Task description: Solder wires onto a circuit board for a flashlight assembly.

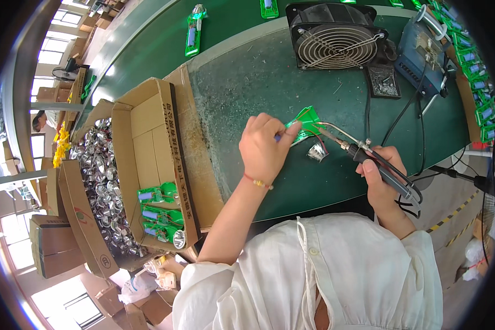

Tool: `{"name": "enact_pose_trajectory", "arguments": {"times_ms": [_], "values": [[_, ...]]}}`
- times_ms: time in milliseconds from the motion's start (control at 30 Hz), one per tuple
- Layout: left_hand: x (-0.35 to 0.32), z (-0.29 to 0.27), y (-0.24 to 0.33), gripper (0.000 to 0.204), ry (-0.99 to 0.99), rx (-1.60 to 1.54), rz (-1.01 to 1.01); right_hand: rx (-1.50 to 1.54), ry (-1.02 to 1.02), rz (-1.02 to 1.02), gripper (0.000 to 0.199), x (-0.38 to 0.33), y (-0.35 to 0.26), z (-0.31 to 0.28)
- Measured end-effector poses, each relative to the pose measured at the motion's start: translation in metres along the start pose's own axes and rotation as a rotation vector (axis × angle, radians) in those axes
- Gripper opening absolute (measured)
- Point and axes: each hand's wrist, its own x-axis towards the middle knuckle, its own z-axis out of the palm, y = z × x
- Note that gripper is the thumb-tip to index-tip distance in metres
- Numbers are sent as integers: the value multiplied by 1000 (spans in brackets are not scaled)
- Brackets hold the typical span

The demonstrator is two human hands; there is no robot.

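A green plastic flashlight housing point(308, 117) lies on the green bench top, its near-left part covered by my left hand point(265, 144). The fingers of that hand are closed on it, and a bit of a blue-purple cell shows by the thumb. From the right, my right hand point(385, 171) grips a soldering iron point(380, 172) by its black handle. A thin metal tube runs along the iron, and both point at the housing's right edge; exact contact is too small to tell. Beside the housing lies a silvery reflector cup point(317, 152) with thin red wire running to it.
A caged fan point(338, 48) stands at the back, near a blue soldering station point(421, 58) and a dark solder-scrap tray point(383, 81). Left is a cardboard box point(148, 140) with several green housings, then many reflectors point(107, 187). More housings point(481, 93) line the right; cables point(393, 129) cross the bench.
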Motion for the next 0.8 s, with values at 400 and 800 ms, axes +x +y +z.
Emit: {"name": "enact_pose_trajectory", "arguments": {"times_ms": [400, 800], "values": [[-14, -41, -14, 67, -47, -178, 208, 41, 102, 29, 19, 3, 5, -11], [-16, -13, -10, 13, -48, -325, 68, 18, -138, 32, 17, 2, 6, 0]]}}
